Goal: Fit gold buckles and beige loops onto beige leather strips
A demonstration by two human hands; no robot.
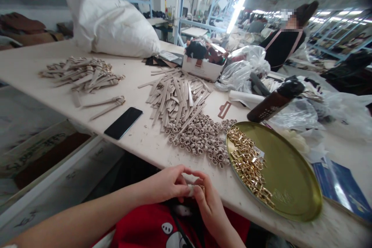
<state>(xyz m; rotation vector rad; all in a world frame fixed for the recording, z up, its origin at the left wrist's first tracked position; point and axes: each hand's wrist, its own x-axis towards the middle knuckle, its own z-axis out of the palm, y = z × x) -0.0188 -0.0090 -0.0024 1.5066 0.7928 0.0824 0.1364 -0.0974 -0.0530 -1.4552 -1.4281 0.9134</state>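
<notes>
Close together at the table's front edge, my left hand (174, 183) and my right hand (207, 195) are both closed, fingertips pinching a small pale strap piece (191, 190). Fingers cover most of it, and a hint of gold shows by my right fingers. Just beyond my hands lies a heap of small beige strap loops (200, 133). Behind the loops, flat beige straps (174, 97) are piled loosely. Gold buckles (247, 159) fill the left side of a round olive-gold tray (290, 178), to the right of my hands.
A black phone (123, 123) lies left of the straps. Straps with gold fittings (87, 73) form another pile at far left, before a big white sack (113, 23). A dark bottle (274, 100) leans behind the tray near plastic bags (247, 66). A person (283, 42) is beyond the table.
</notes>
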